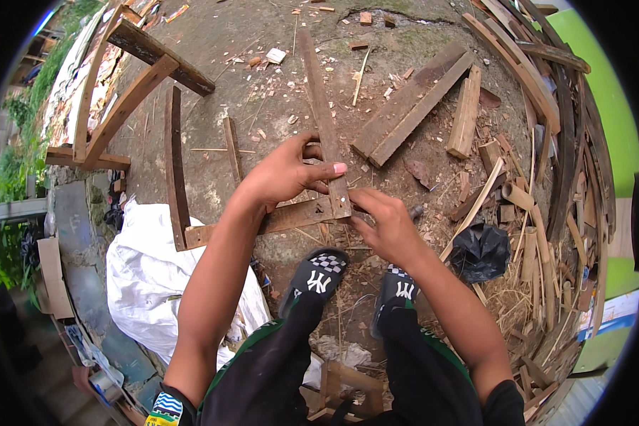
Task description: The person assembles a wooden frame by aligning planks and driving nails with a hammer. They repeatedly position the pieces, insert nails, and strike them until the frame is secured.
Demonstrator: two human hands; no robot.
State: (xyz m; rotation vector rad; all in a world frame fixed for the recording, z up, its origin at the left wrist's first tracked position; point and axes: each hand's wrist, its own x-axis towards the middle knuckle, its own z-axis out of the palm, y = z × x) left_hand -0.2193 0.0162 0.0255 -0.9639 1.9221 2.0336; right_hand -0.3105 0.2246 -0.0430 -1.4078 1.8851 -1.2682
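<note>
On debris-strewn ground (206, 128), we see a three-sided wooden frame (295, 216) held just ahead of two dark sandals (319, 273). The left hand (287, 170) wraps the frame's right-hand slat near the corner, thumb across the upper face, fingers curled behind. The right hand (385, 220) meets that same corner from the other side, fingers half bent; we cannot tell whether they pinch the wood. Beyond lie loose boards (419, 103); white sheeting (149, 266) bunches beside the left forearm, a black plastic bag (481, 252) near the right.
</note>
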